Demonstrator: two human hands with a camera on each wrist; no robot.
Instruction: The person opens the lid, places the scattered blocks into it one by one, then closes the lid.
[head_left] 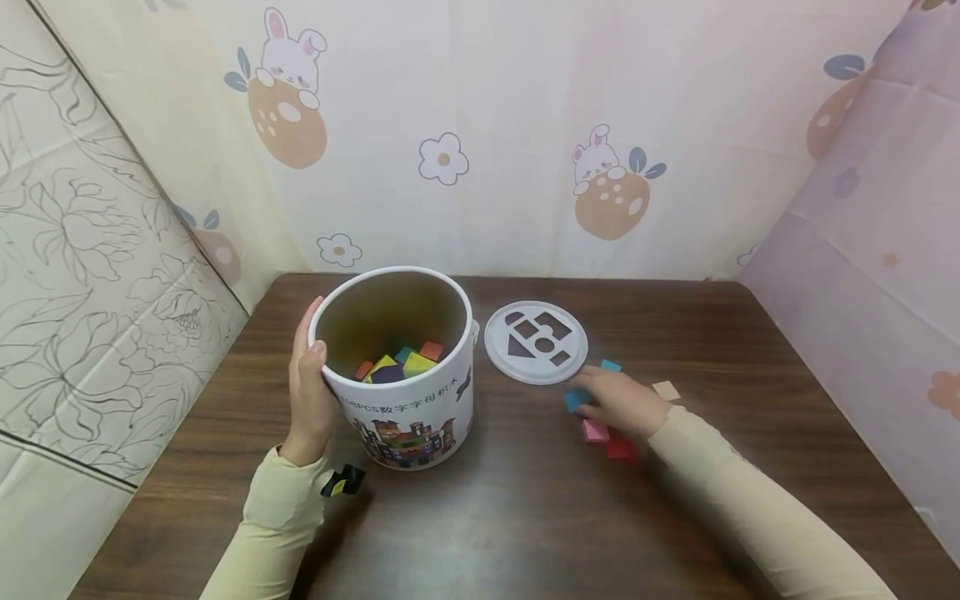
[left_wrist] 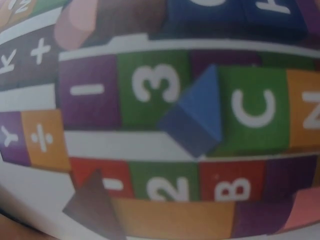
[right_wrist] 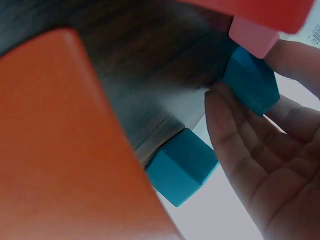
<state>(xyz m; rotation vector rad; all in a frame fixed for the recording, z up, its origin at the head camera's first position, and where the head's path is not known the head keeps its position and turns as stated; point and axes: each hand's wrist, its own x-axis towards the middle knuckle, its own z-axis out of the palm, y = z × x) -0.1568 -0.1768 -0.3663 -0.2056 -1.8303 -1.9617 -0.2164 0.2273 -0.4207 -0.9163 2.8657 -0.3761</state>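
Note:
My left hand grips the left side of a white bucket, its thumb near the rim. Several coloured blocks lie inside the bucket. Printed lettered blocks on the bucket wall fill the left wrist view. At the right of the table my right hand pinches a blue block between its fingers. Close to that hand are a pink block, a red block and a second blue block. A large orange surface looms close in the right wrist view.
A round white lid with shaped cut-outs lies between the bucket and the right hand. Beyond the right hand is a tan block. The dark wooden table meets a patterned curtain at the back.

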